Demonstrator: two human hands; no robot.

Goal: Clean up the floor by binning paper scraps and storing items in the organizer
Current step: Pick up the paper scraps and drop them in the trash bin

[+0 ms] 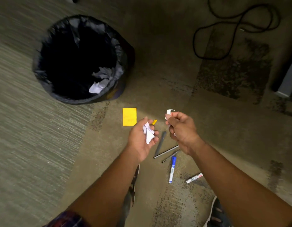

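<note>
My left hand is closed around crumpled white paper scraps, palm turned up. To its right, my right hand pinches another white paper scrap that sticks out above its fingers. Both hands hover over the carpet, below and right of a bin lined with a black bag, where white scraps lie inside. On the floor beneath the hands lie a yellow sticky note pad, a yellow pen tip, a grey pen, two thin dark pens, a blue marker and a white marker.
A black cable loops across the carpet at the upper right. A grey furniture base stands at the right edge. My shoes show at the bottom. No organizer is in view.
</note>
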